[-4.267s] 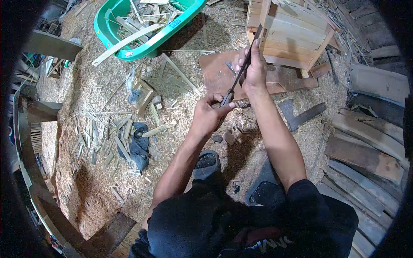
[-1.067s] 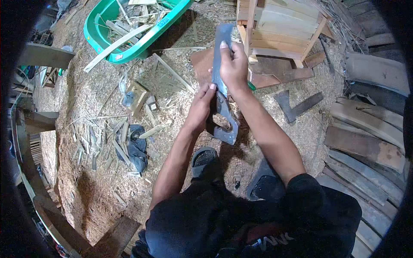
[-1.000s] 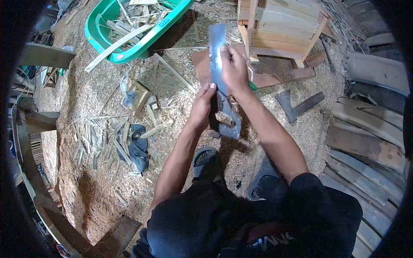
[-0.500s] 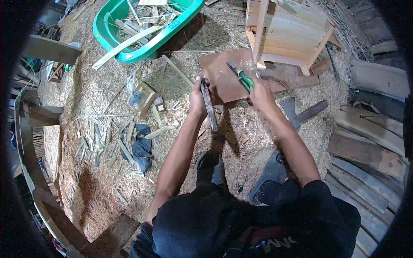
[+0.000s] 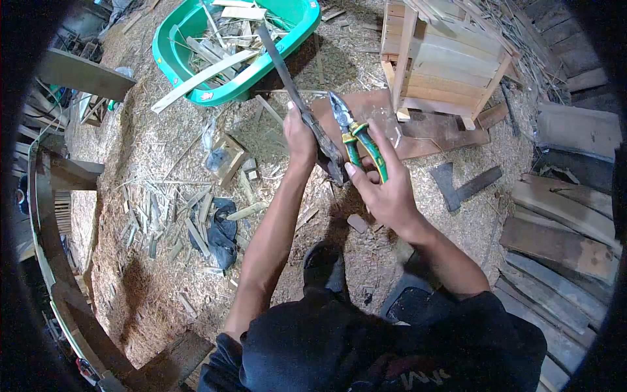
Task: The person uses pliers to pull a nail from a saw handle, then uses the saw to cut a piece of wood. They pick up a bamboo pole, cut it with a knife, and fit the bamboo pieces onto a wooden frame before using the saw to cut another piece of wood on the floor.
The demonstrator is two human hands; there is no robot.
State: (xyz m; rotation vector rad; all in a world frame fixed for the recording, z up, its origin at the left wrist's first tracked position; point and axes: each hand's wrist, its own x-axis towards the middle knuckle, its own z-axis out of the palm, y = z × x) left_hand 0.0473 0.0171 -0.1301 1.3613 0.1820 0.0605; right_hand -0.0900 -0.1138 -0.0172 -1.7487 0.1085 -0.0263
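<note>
My left hand (image 5: 302, 137) is closed around a machete (image 5: 328, 145) with a worn, dark handle. Its narrow grey blade points up and away, toward the green tub. Close on the right, my right hand (image 5: 390, 193) grips combination pliers (image 5: 356, 130) with green and yellow handles. The jaws point up and the handles are somewhat spread, with my fingers around them. The pliers and the machete handle are side by side; a gap shows between the tools. Beneath both hands is a brown board (image 5: 366, 104) on the floor.
A green tub (image 5: 245, 81) of wood scraps stands at the back. Right of it is a wooden box-like frame (image 5: 450, 72). A hatchet (image 5: 450, 186) lies on the shavings. Planks (image 5: 555, 251) are stacked at right; a small wooden box (image 5: 228, 157) and a dark cloth (image 5: 222, 232) lie left.
The machete has turned so its blade now shows, pointing up and away. My right hand has moved nearer and left, bringing the pliers beside the machete handle, with their handles spread wider.
</note>
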